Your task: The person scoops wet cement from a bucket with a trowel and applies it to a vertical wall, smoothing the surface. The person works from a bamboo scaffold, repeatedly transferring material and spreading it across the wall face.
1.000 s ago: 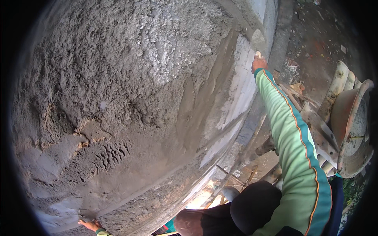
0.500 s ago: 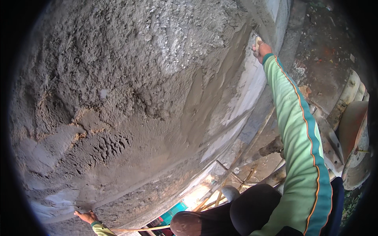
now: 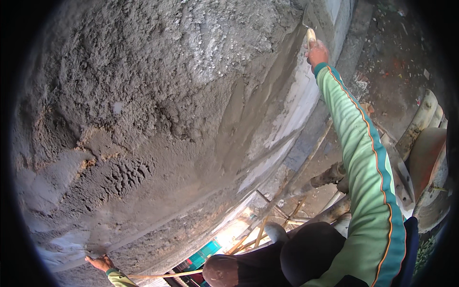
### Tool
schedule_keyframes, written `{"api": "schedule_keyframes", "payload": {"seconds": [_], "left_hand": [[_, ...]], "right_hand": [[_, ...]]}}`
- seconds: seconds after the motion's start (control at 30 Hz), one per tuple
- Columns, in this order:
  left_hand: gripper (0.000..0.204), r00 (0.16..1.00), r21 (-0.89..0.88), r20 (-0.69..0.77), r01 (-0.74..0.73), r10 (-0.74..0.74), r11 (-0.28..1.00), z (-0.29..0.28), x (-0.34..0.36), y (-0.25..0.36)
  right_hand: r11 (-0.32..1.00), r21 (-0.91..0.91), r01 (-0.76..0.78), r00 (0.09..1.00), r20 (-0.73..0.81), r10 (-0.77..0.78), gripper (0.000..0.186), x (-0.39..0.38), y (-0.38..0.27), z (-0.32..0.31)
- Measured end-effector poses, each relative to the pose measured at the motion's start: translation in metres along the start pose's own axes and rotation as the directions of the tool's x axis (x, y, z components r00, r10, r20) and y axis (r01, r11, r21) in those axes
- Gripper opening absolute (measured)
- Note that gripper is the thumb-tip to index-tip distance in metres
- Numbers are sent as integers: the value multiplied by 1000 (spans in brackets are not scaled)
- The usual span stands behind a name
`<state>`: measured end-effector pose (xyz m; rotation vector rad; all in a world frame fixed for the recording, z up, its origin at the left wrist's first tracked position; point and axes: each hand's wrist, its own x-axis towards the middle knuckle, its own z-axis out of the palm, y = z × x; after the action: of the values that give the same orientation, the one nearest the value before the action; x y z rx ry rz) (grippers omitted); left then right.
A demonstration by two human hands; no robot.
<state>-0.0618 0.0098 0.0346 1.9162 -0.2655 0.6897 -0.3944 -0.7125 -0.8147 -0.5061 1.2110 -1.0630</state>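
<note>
Wet grey mortar covers a wall (image 3: 143,81), rough and lumpy in the upper part, smoother in a band along the edge. At the top right, my right hand (image 3: 316,53) is closed around the pale wooden handle of a trowel (image 3: 311,36). Its thin blade lies against the mortar by the wall's edge and is only partly visible. At the lower left, my left hand (image 3: 101,262) rests at the wall's lower edge with its fingers stretched out, holding nothing that I can see.
Bamboo poles (image 3: 272,210) cross below the wall's edge, next to my dark-trousered knees (image 3: 313,253). On the right, a worn, mortar-stained barrow-like container (image 3: 425,162) stands beside pale poles. Bare soil (image 3: 392,62) with bits of rubble stretches along the upper right.
My right hand has moved slightly up along the wall's edge with the trowel, whose handle now points more upright. My left hand stays at the lower edge, nearly unmoved.
</note>
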Motion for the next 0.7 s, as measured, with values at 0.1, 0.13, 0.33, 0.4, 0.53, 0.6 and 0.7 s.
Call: {"api": "schedule_keyframes", "payload": {"seconds": [0.1, 0.13, 0.33, 0.4, 0.53, 0.6, 0.7], "left_hand": [[61, 998, -47, -21, 54, -55, 997, 38, -26, -18], [60, 997, -38, -47, 59, -61, 998, 55, -40, -20], [58, 997, -41, -64, 34, -37, 999, 41, -42, 1], [57, 997, -39, -68, 29, -32, 999, 44, -43, -2], [53, 998, -31, -60, 6, -8, 999, 42, -44, 0], [51, 998, -40, -60, -3, 0, 999, 41, -39, -1], [50, 998, -47, -60, -1, -2, 999, 47, -40, -5]], "right_hand": [[973, -88, -214, 977, -19, 213, 31, 31, 4, -17], [955, -109, -275, 962, -36, 272, 32, 44, 2, -25], [920, 25, -391, 920, -4, 391, 32, 54, 17, -47], [927, 61, -371, 929, 36, 369, 33, 52, 14, -47], [932, 97, -349, 934, 123, 337, 35, 24, 6, -33], [949, 98, -301, 951, 102, 291, 36, 14, -3, -20], [974, 50, -222, 972, 85, 218, 32, -2, -10, -8]]}}
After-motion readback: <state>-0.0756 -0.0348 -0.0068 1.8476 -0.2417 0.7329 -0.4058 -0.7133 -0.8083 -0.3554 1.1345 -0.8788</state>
